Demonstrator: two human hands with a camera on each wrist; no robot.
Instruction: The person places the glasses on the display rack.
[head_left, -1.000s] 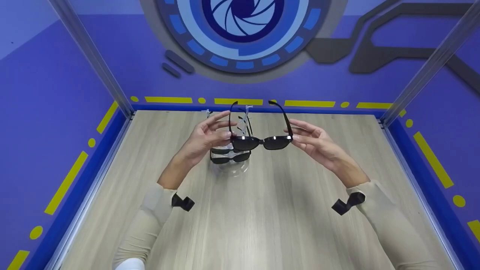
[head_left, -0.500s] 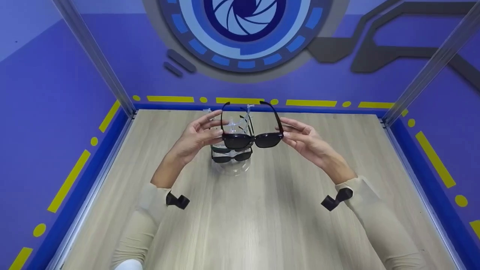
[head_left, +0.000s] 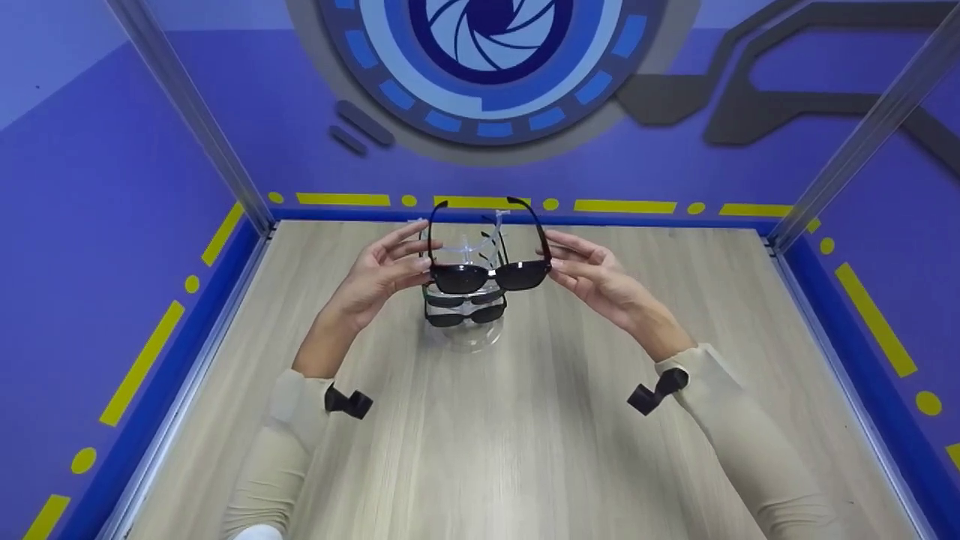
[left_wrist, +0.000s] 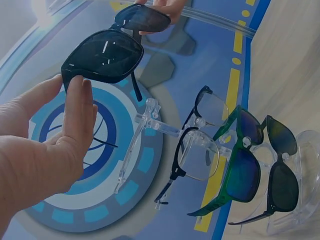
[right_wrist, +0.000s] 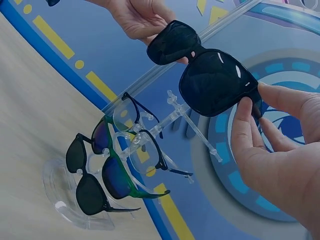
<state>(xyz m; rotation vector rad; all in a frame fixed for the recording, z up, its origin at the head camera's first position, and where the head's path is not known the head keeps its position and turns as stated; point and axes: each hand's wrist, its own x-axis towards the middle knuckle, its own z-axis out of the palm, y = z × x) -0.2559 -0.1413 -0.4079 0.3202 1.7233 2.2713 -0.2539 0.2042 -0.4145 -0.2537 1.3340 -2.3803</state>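
Black sunglasses [head_left: 459, 279] are held up by both hands, lenses toward the person and temples pointing away. My left hand [head_left: 367, 283] pinches the left hinge corner between thumb and fingers. At the right hinge corner, my right hand [head_left: 604, 281] pinches the frame the same way. Behind and below them stands a clear plastic display stand [left_wrist: 161, 128], its top tier bare in the wrist views. Lower tiers carry clear-lens glasses [left_wrist: 177, 171], green-framed sunglasses [right_wrist: 116, 177] and dark sunglasses [right_wrist: 91, 194]. The held pair overlaps the stand's upper part in the head view.
The stand's round clear base [head_left: 480, 345] rests on a wood-grain table [head_left: 525, 450]. Blue printed panels [head_left: 247, 90] enclose the back and sides, with metal posts [head_left: 191, 112] at the rear corners. A black strap mount [head_left: 349, 403] sits on each sleeve.
Both hands have carried the sunglasses leftward, from right of the stand to over and in front of it. The grip stays the same; the glasses on the stand have not moved.
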